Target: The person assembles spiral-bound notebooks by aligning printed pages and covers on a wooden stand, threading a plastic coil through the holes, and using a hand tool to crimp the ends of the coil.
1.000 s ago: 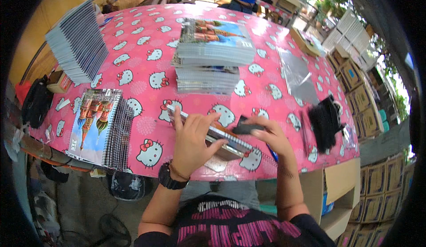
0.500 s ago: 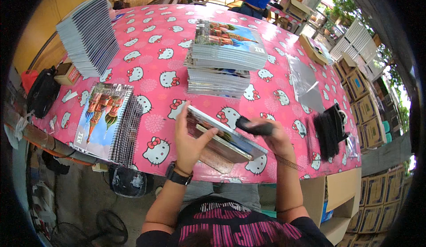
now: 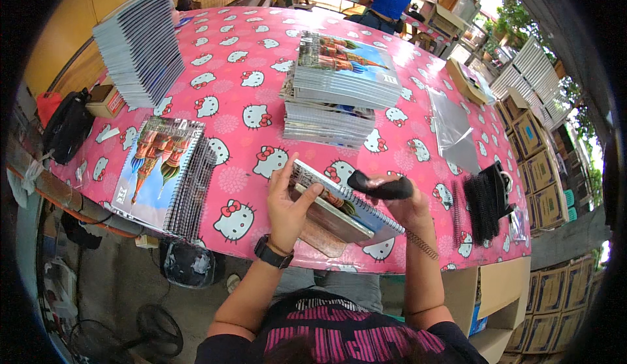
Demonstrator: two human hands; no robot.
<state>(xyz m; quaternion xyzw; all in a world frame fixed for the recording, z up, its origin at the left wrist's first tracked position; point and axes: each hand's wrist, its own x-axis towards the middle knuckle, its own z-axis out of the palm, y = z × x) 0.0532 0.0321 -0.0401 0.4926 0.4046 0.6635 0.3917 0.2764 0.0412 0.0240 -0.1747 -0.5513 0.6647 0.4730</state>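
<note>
My left hand [image 3: 285, 210], wearing a black watch, grips a notebook [image 3: 373, 225] with a domed-building cover, thumb across its face, tilted over the table's near edge. A wire or plastic spiral coil [image 3: 423, 245] runs along the notebook's upper edge, its loose end sticking out past the lower right corner. My right hand [image 3: 413, 208] is closed around a dark, rounded handheld tool [image 3: 379, 186] close to that edge; the fingers are partly hidden behind it. Under the notebook, a flat brownish block [image 3: 323, 238] lies on the table.
Spiral-bound notebooks [image 3: 160, 171] lie at left, with a tall leaning stack [image 3: 138, 50] behind. Unbound books [image 3: 346, 83] are piled at centre back. Black coils [image 3: 480, 204] and a clear plastic sheet [image 3: 450, 129] lie at right. An open carton [image 3: 499, 289] stands below; another person [image 3: 386, 1] is far off.
The coil now shows threaded along the notebook's edge, where only its tail hung at the corner before. My hands and the notebook sit slightly farther right in the picture, as the view shifted.
</note>
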